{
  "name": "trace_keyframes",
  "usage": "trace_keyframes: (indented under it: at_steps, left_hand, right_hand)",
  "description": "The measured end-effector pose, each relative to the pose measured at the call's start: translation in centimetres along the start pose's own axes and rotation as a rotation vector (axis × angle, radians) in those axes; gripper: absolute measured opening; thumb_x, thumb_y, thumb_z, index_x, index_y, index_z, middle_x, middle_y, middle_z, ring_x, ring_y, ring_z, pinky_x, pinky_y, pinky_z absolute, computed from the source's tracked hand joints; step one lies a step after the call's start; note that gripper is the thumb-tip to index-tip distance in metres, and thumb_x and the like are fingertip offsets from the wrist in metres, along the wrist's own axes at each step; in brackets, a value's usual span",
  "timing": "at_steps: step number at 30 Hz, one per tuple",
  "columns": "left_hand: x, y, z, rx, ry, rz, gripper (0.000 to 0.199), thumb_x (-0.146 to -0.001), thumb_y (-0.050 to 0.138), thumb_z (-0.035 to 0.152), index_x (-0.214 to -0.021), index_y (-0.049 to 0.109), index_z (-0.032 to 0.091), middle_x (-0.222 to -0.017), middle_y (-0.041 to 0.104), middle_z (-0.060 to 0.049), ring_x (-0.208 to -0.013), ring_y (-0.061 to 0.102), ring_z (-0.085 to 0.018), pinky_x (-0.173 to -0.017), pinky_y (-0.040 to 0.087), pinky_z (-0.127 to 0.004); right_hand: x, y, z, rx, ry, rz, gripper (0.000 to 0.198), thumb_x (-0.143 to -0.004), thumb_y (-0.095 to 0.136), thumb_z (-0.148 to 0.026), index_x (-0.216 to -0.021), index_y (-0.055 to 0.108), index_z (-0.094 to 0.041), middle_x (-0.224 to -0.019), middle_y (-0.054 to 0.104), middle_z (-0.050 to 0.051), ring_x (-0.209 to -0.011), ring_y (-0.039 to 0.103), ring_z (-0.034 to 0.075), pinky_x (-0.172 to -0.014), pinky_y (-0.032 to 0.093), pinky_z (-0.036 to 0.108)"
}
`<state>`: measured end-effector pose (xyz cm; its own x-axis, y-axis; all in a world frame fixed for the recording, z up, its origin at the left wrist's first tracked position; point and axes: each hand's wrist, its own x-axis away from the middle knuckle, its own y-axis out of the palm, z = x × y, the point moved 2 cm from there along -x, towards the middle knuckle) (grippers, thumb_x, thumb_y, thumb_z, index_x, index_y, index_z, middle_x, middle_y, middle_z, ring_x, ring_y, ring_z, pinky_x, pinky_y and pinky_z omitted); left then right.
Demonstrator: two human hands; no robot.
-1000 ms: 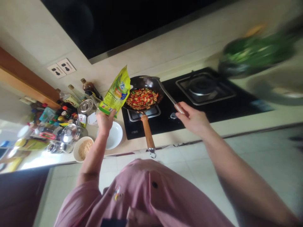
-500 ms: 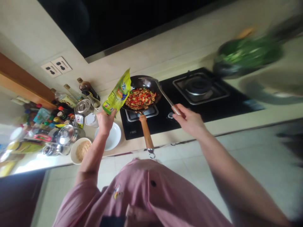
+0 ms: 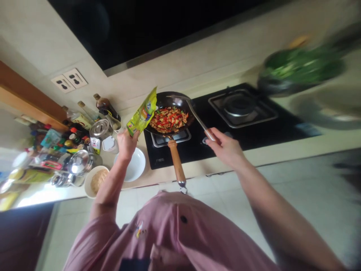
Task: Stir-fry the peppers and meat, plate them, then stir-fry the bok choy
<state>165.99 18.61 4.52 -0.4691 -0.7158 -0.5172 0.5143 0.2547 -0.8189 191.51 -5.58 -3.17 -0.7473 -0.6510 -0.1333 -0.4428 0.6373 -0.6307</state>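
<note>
We see a glossy yellow-green plastic bag [image 3: 143,113] aloft at the left edge of the black glass cooktop [image 3: 251,136], its long axis slanting from the nearer left up toward the far right, and its upper end overlapping the left rim of a round black wok [image 3: 161,99]. The wok sits near the cooktop's left edge, its brown wooden handle [image 3: 177,160] pointing toward us across the front edge; inside lie chopped red and brown food pieces [image 3: 169,119]. A slim metal spatula [image 3: 199,119] runs from the right up and leftward to the wok's far rim, though we cannot tell whether it touches. Our left hand [image 3: 126,145] is closed around the bag's lower end, thumb toward us; our right hand [image 3: 224,146] grasps the spatula's near end, fingers curled tight.
</note>
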Motion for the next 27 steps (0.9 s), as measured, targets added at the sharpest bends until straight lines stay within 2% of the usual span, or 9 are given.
trace_keyframes:
  at_steps: [2, 6, 8, 14, 23, 27]
  left_hand:
    - [0.0, 0.1, -0.1, 0.008, -0.006, 0.024, 0.033, -0.083, 0.056, 0.045, -0.07, 0.062, 0.015, -0.069, 0.066, -0.01, -0.068, 0.064, -0.022, -0.067, 0.045, -0.03]
    - [-0.1, 0.5, 0.0, 0.001, -0.012, -0.022, 0.032, -0.083, 0.057, 0.043, -0.068, 0.061, 0.015, -0.066, 0.064, -0.008, -0.065, 0.062, -0.021, -0.065, 0.044, -0.029]
    - [0.1, 0.3, 0.1, 0.013, -0.012, 0.008, 0.032, -0.083, 0.057, 0.043, -0.068, 0.061, 0.015, -0.067, 0.064, -0.008, -0.067, 0.062, -0.02, -0.066, 0.044, -0.029]
    - [0.3, -0.5, 0.7, 0.023, 0.022, 0.009, 0.028, -0.082, 0.059, 0.039, -0.067, 0.06, 0.015, -0.064, 0.062, -0.006, -0.062, 0.06, -0.018, -0.063, 0.041, -0.028]
    - [0.0, 0.4, 0.3, -0.039, 0.025, -0.038, 0.027, -0.083, 0.058, 0.038, -0.069, 0.06, 0.016, -0.067, 0.064, -0.007, -0.064, 0.061, -0.019, -0.062, 0.04, -0.028]
    - [0.1, 0.6, 0.5, -0.041, 0.004, -0.059, 0.026, -0.084, 0.057, 0.038, -0.071, 0.061, 0.015, -0.069, 0.064, -0.007, -0.066, 0.062, -0.02, -0.064, 0.041, -0.028]
  right_hand:
    - [0.0, 0.2, 0.0, -0.005, 0.006, -0.005, 0.048, -0.079, 0.057, -0.038, -0.124, 0.064, -0.023, -0.09, 0.071, 0.005, -0.07, 0.062, 0.017, -0.074, 0.05, 0.031]
    - [-0.1, 0.7, 0.2, -0.003, 0.063, -0.024, 0.054, -0.08, 0.059, -0.037, -0.131, 0.061, -0.021, -0.095, 0.071, 0.006, -0.076, 0.064, 0.02, -0.08, 0.052, 0.034]
    - [-0.2, 0.9, 0.4, -0.003, 0.068, -0.039, 0.052, -0.08, 0.059, -0.037, -0.13, 0.061, -0.022, -0.099, 0.071, 0.006, -0.079, 0.065, 0.02, -0.082, 0.052, 0.034]
    - [-0.1, 1.3, 0.9, -0.031, 0.053, -0.028, 0.048, -0.081, 0.059, -0.038, -0.126, 0.064, -0.023, -0.099, 0.071, 0.006, -0.08, 0.066, 0.02, -0.081, 0.053, 0.033]
    - [0.1, 1.0, 0.0, -0.031, 0.093, -0.035, 0.051, -0.08, 0.059, -0.036, -0.129, 0.062, -0.022, -0.095, 0.071, 0.006, -0.076, 0.065, 0.019, -0.079, 0.053, 0.034]
    - [0.1, 1.3, 0.1, -0.037, 0.099, -0.052, 0.051, -0.081, 0.058, -0.037, -0.13, 0.061, -0.023, -0.101, 0.07, 0.006, -0.08, 0.066, 0.02, -0.082, 0.053, 0.034]
